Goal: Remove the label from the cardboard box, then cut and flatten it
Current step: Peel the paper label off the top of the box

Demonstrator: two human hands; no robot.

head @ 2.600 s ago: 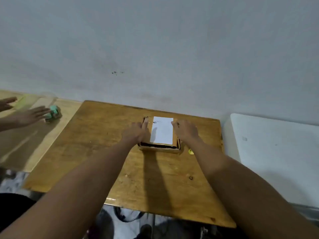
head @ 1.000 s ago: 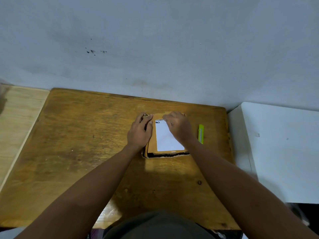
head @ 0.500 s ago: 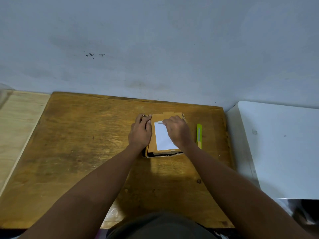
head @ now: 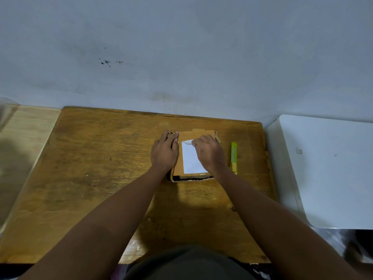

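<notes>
Wooden table (head: 90,178) — worn, brown, set against a pale wall (head: 181,47) with a few dark specks. A lighter wooden surface (head: 24,138) adjoins it on the left; a white one (head: 327,168) on the right.

Cutter (head: 234,157) — yellow-green, lying lengthwise on the table just right of the box, untouched, partly behind the right wrist.

Box (head: 178,164) — cardboard, low, resting toward the far middle of the table; its near edge gapes dark, contents not visible.

Label (head: 190,160) — white, on the box top, far edge curled up off the cardboard.

Left hand (head: 164,152) — laid over the box's left side, fingers (head: 171,135) bent over its far left corner, holding it down.

Right hand (head: 209,152) — over the box's right half, covering part of the label; fingers curled, pinching the label's lifted far edge.
</notes>
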